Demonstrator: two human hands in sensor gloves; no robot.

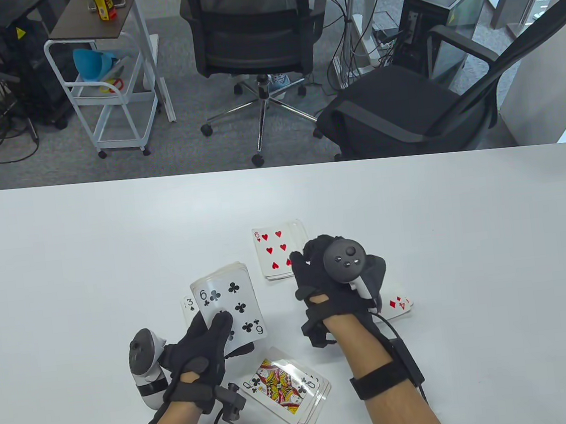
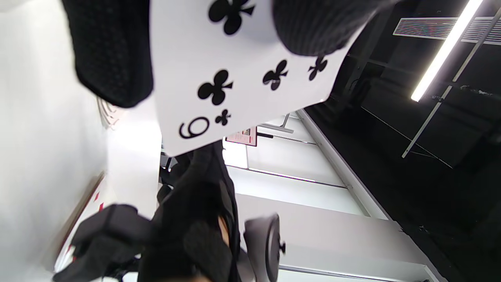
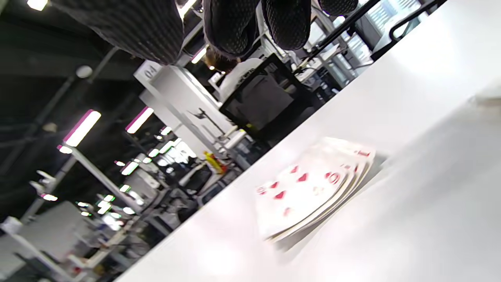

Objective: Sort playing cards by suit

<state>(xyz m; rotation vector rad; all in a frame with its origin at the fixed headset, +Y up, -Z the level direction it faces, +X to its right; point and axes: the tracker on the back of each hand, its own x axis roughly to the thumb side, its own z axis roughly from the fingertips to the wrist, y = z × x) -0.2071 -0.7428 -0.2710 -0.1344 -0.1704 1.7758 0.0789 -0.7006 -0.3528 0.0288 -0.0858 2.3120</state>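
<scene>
Left hand (image 1: 201, 347), lower left, grips deck (image 1: 230, 308) w/ thumb; right hand (image 1: 328, 283) relaxed, empty; cards look thin, slick, best pinched by edges.

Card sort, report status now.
Left hand grips deck, six of clubs on top. Right hand empty, beside hearts pile. Nothing blocking.

You have four card piles on the counter (image 1: 90, 252): hearts (image 1: 274, 253), spades (image 1: 189, 307), clubs (image 1: 286, 386), diamonds (image 1: 398, 306); one held deck (image 1: 229, 303), two hands, two office chairs behind
</scene>
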